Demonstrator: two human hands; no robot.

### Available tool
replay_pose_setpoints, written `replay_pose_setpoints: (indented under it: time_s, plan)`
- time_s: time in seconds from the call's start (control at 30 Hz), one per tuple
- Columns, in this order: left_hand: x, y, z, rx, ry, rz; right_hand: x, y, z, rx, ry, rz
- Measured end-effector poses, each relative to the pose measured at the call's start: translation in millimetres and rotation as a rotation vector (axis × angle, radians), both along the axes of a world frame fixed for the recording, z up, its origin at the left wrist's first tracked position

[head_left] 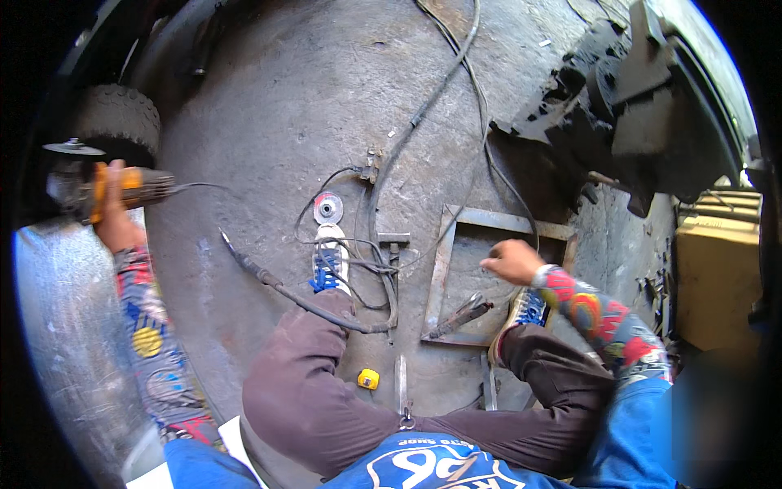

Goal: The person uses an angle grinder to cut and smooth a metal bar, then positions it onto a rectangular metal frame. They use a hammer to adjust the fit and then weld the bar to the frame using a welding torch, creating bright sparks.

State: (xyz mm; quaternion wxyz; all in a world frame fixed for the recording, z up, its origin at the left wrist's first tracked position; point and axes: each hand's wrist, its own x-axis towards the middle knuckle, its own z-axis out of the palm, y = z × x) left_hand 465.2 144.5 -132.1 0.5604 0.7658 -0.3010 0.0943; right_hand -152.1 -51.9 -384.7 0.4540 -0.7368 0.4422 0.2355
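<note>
At the far left, my left hand (118, 216) is wrapped around the yellow and dark body of an angle grinder (145, 186). Its thin disc (73, 148) points away from me, and a cord trails from its rear. Over the right side of a rusty square metal frame (498, 218), my right hand (515, 262) hangs with its fingers curled in; nothing shows in them, though the palm is hidden. Below that hand, a dark plier-like tool (463, 318) lies across the frame's near corner. A welding torch (254, 267) on a thick cable rests on the floor between my hands.
A loose grinding disc (328, 209) lies beyond my left shoe (331, 259), where cables tangle. Nearer sits a yellow tape measure (368, 379). A curved metal surface (61, 326) is at left, below a tire (122, 118). Dark machinery (672, 122) and a cardboard box (717, 281) stand right.
</note>
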Motion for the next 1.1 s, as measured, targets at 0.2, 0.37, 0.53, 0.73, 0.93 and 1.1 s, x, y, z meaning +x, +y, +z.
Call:
replay_pose_setpoints:
  time_s: [0.2, 0.37, 0.53, 0.73, 0.93, 1.1]
  plan:
    - [-51, -22, -207, -0.371, 0.916, -0.026, 138, 126, -88, 0.468, 0.167, -0.468]
    - [-33, 28, -285, -0.249, 1.364, 0.046, 224, 195, -111, -0.130, 0.349, -0.854]
    - [-14, 92, -332, -0.609, 1.791, -0.279, 266, 184, -120, -0.282, 0.263, -0.701]
    - [-14, 127, -368, -0.867, 1.753, -0.238, 337, 153, -125, -0.379, 0.076, -0.563]
    - [-26, 148, -368, -0.579, 1.721, -0.142, 415, 76, -110, -0.095, -0.558, -0.076]
    - [-26, 151, -382, 0.008, 1.625, 0.114, 433, 128, -84, -0.159, -0.652, -0.152]
